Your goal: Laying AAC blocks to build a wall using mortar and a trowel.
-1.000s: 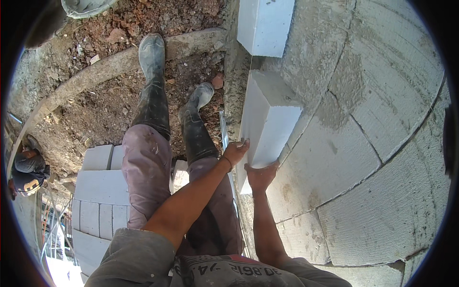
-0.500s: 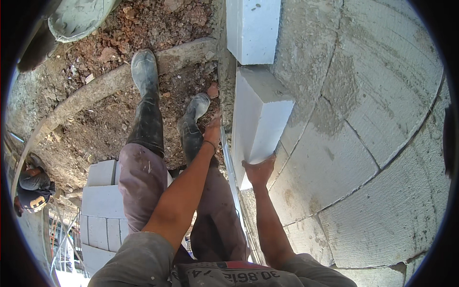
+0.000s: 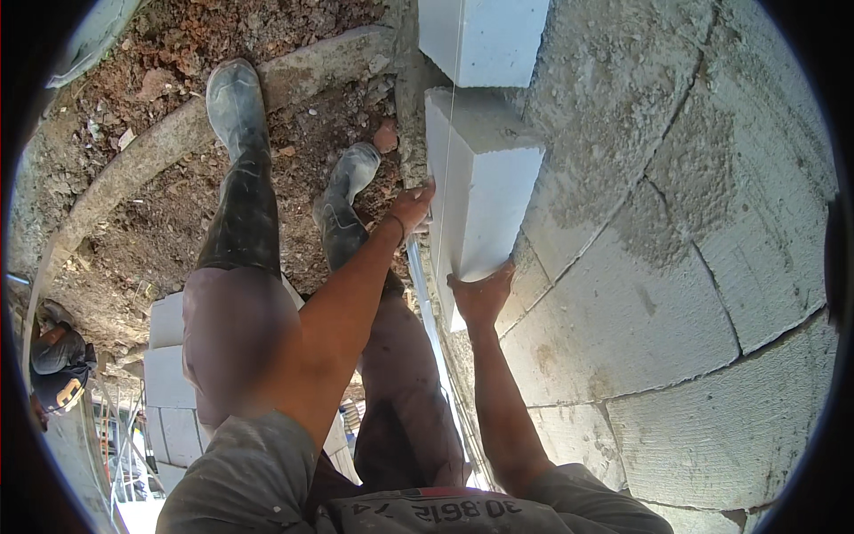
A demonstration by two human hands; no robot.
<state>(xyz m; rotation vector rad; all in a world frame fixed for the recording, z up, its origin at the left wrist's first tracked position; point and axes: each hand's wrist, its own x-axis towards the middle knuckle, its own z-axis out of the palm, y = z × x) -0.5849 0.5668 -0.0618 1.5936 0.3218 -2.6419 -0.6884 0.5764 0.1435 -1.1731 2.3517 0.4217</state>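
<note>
L hand (image 3: 411, 212), just off mid-view at 12 o'c, is curling its fingers by the white block's (image 3: 494, 191) left face; can't tell if it's closing on anything. R hand (image 3: 481, 294), approx 1 to 2 hrs lower, at 4 o'c, is clasping the block's near end, part-spread, thumb on the left side, fingers round to the right. The block itself is sitting at 1 o'c, long side running up and away.

Now L to R: a co-worker (image 3: 60, 369) is bending down at 8–9 o'c. A pale container (image 3: 93, 40) is poking in at 10. Stacked pale blocks (image 3: 169, 378) are lying at 8, behind the person's leg. A curved concrete kerb (image 3: 147, 151) is crossing the reddish soil (image 3: 294, 191) from 9 to 11; rubber boots (image 3: 240, 111) are standing at 10–11. A shiny strip (image 3: 423, 298) is running from just below the L hand down twd 6.

Another white block (image 3: 485, 44) is resting at 12–1, close to the first, w/ a thin string (image 3: 457, 53) passing over both. Rough grey mortar (image 3: 680, 187) is covering part of the laid blocks (image 3: 623, 311) at 2; more of them are spreading out to 3–4 o'c.
</note>
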